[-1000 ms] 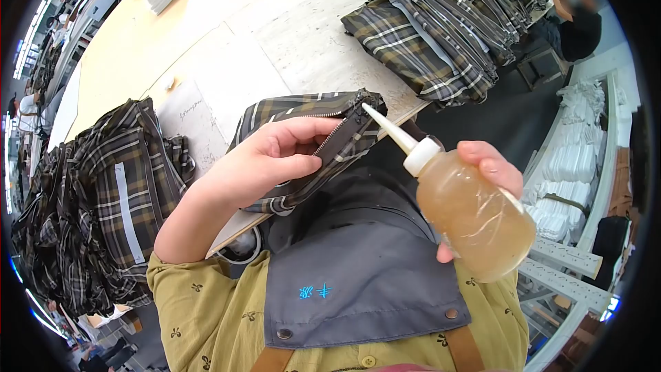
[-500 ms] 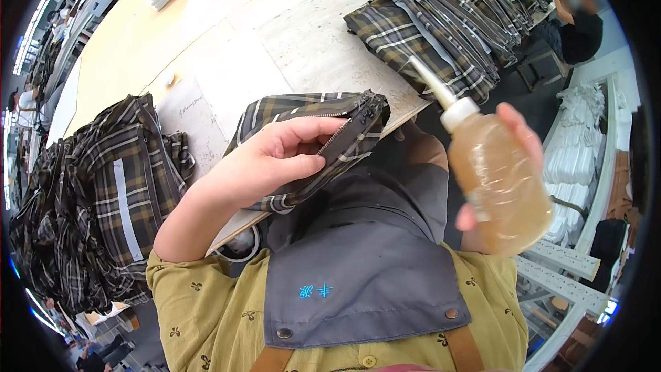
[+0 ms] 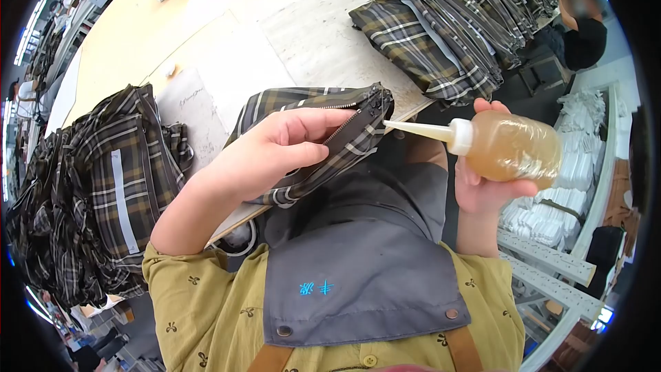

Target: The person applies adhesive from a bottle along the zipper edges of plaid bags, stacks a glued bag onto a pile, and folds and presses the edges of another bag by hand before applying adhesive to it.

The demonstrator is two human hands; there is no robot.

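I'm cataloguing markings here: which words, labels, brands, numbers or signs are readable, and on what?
"丰源", apparently, upside down: blue embroidery on the apron.
Handwriting on the table: too small to read.
Marks on the left white strip: too small to read.
Bottle: no readable text.

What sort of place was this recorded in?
Probably a garment workshop: a stack of plaid garments lies on the table, a similar plaid pile sits at the left, and the left hand holds a plaid piece with a zipper.
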